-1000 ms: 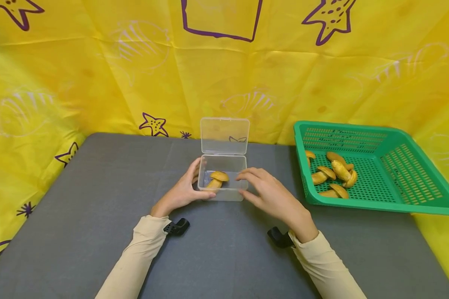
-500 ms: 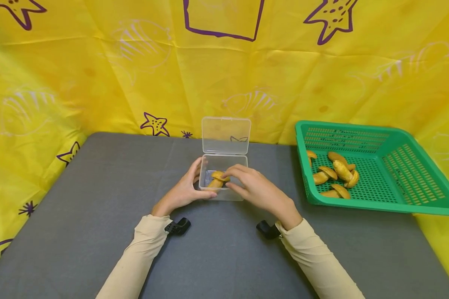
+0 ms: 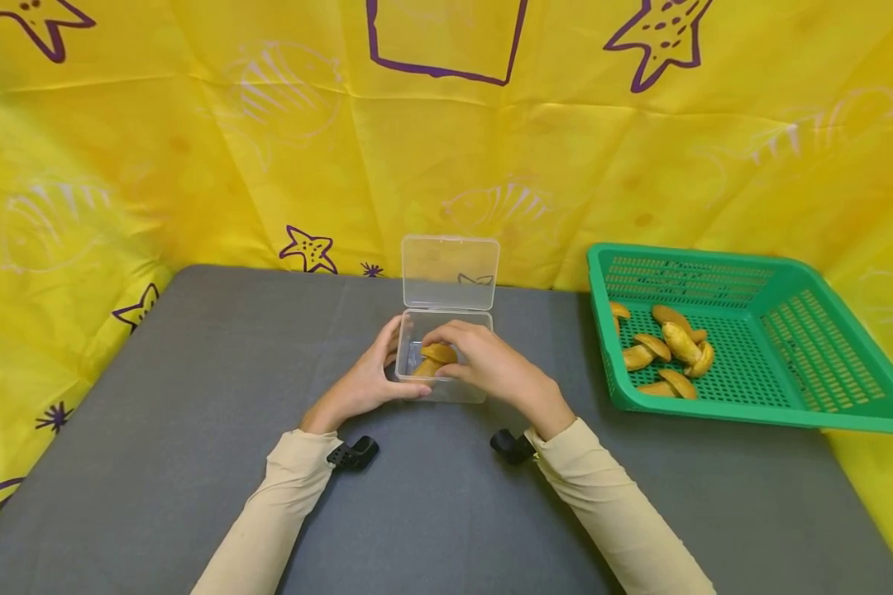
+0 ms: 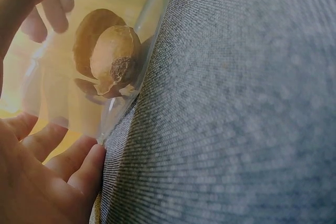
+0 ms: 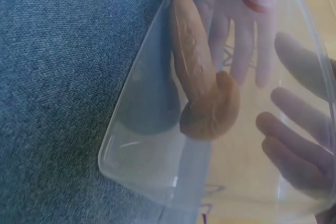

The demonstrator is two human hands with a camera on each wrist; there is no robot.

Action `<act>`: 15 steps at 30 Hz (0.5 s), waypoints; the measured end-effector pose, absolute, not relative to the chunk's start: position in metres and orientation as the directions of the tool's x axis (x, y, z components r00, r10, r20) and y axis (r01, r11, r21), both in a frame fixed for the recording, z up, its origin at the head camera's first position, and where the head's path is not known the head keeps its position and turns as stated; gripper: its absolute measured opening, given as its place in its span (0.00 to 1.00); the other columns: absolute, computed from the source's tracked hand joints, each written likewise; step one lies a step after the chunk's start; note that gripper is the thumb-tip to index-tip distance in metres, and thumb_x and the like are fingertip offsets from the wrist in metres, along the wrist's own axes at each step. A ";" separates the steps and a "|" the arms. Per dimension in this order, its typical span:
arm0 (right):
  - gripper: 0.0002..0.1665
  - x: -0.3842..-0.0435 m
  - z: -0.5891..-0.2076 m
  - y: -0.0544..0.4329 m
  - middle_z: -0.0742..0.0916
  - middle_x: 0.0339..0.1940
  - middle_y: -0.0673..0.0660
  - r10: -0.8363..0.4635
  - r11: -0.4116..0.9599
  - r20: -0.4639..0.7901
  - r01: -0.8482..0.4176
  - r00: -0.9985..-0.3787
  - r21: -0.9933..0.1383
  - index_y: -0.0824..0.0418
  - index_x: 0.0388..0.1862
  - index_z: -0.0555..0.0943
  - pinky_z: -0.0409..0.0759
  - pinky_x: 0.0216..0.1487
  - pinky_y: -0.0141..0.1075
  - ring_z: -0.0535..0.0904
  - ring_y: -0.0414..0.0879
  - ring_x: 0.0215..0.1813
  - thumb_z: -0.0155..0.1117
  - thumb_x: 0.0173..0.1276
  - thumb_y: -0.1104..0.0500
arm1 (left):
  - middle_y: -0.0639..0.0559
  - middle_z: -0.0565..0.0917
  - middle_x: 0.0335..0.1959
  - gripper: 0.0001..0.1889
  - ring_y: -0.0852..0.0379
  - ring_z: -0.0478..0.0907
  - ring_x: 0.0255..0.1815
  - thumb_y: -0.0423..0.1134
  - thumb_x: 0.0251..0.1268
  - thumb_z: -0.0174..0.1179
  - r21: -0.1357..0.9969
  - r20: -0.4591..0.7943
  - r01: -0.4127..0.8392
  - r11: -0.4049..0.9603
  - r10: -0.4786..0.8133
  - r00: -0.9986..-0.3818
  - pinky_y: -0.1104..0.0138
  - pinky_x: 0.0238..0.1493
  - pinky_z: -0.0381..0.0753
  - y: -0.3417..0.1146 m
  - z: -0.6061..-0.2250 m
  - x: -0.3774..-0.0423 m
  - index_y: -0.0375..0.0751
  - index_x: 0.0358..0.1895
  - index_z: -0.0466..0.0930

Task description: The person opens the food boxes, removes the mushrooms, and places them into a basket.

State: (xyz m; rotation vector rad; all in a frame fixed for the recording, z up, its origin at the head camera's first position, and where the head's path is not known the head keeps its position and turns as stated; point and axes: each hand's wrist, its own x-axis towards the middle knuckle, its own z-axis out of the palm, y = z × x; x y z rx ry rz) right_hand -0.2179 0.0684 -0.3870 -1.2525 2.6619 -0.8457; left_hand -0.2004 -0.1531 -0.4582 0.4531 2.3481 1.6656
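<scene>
A clear plastic box (image 3: 454, 392) stands on the table with its hinged lid (image 3: 450, 268) raised at the back. Inside lies one brown-yellow mushroom (image 3: 437, 357), its cap toward the back and its stem toward the front left. My left hand (image 3: 360, 382) grips the box's left side, thumb along the front wall and fingers around the side. From the right, my right hand (image 3: 499, 364) reaches over the rim into the box, fingers bent above the cap. Through the box wall in the right wrist view, these fingers (image 5: 289, 150) appear apart from the mushroom (image 5: 194, 56).
To the right stands a green mesh basket (image 3: 759, 417) with several similar mushrooms (image 3: 685, 343) in its left part. A grey cloth covers the table (image 3: 402, 512). Yellow patterned fabric (image 3: 417, 165) hangs behind and at the sides.
My right hand has moved left from the box's right rim to over the mushroom inside. The left hand and the box have stayed in place.
</scene>
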 end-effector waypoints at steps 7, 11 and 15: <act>0.26 -0.223 -0.387 0.058 0.86 0.56 0.59 -0.712 0.582 0.049 -0.628 -0.700 -0.517 0.65 0.58 0.80 0.78 0.61 0.43 0.82 0.52 0.57 0.74 0.61 0.62 | 0.51 0.48 0.82 0.60 0.45 0.56 0.79 0.43 0.54 0.76 0.943 -0.020 0.110 0.315 0.382 -0.924 0.45 0.75 0.59 -0.152 -0.459 -0.201 0.56 0.80 0.36; 0.28 -0.227 -0.387 0.053 0.86 0.56 0.60 -0.707 0.596 0.016 -0.607 -0.707 -0.526 0.65 0.60 0.80 0.79 0.59 0.43 0.82 0.51 0.55 0.75 0.60 0.62 | 0.49 0.49 0.81 0.59 0.44 0.56 0.79 0.41 0.54 0.76 0.948 -0.010 0.112 0.299 0.379 -0.925 0.45 0.75 0.58 -0.153 -0.458 -0.201 0.56 0.80 0.38; 0.29 -0.232 -0.390 0.051 0.86 0.57 0.60 -0.727 0.581 0.013 -0.626 -0.686 -0.521 0.66 0.60 0.80 0.78 0.58 0.42 0.82 0.51 0.55 0.75 0.60 0.61 | 0.48 0.49 0.81 0.59 0.44 0.56 0.79 0.40 0.54 0.76 0.948 -0.001 0.121 0.295 0.381 -0.925 0.45 0.75 0.58 -0.153 -0.457 -0.201 0.56 0.80 0.39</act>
